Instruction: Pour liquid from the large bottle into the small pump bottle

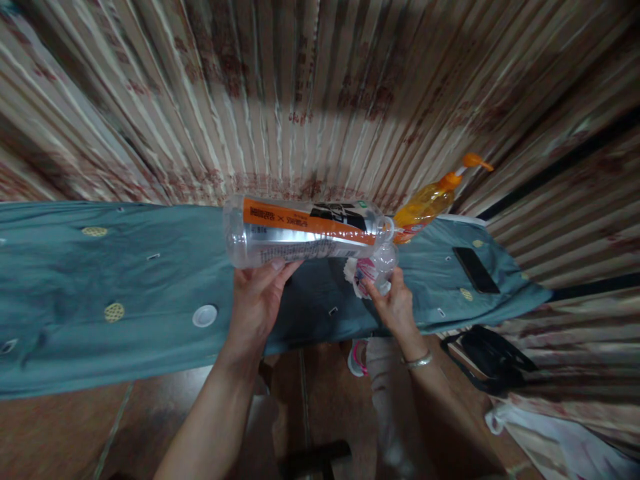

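My left hand point(259, 297) is closed around the lower side of a large clear plastic bottle point(305, 230) with an orange and silver label. The bottle lies nearly level in the air, its neck pointing right. Below that neck, my right hand point(397, 303) grips a small clear plastic bottle point(386, 257) with a pink-and-white label or wrapper around it. The two bottles' necks are close together; whether they touch, I cannot tell. Just behind them a pump bottle point(423, 203) of yellow-orange liquid stands on the table, partly hidden by the large bottle's neck.
A teal patterned cloth covers the long narrow table point(165, 280). On it lie a white round lid point(205, 316) to the left and a dark phone point(475, 270) to the right. Pleated curtains point(280, 100) hang behind. A black bag point(493, 353) is at the lower right.
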`<state>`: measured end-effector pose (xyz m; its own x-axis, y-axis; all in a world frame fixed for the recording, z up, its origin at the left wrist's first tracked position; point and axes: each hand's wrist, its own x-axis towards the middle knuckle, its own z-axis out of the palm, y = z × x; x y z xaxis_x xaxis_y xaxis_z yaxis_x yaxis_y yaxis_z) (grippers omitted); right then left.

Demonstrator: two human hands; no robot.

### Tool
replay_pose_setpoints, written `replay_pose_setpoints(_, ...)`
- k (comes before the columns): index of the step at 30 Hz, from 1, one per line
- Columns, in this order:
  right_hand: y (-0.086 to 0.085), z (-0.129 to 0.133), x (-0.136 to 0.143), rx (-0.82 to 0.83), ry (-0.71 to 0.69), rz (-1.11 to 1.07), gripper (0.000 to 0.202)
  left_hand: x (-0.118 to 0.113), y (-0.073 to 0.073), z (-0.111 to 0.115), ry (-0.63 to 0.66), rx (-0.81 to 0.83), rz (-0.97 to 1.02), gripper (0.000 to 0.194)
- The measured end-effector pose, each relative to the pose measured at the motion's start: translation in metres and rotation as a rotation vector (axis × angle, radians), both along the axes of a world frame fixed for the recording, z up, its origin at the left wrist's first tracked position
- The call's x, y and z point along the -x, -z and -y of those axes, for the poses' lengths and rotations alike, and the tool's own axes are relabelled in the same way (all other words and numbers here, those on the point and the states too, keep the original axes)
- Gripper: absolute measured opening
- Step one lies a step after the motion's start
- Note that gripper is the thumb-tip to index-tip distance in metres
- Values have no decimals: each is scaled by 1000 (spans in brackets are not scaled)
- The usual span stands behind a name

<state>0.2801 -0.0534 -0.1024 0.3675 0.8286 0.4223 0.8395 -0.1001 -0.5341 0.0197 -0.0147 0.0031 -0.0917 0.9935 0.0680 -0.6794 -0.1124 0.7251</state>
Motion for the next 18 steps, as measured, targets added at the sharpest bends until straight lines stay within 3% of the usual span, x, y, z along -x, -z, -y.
replay_pose_setpoints(18,-4,2,1,48,2,-26,73,-1,-3,1,19,-10,-29,38)
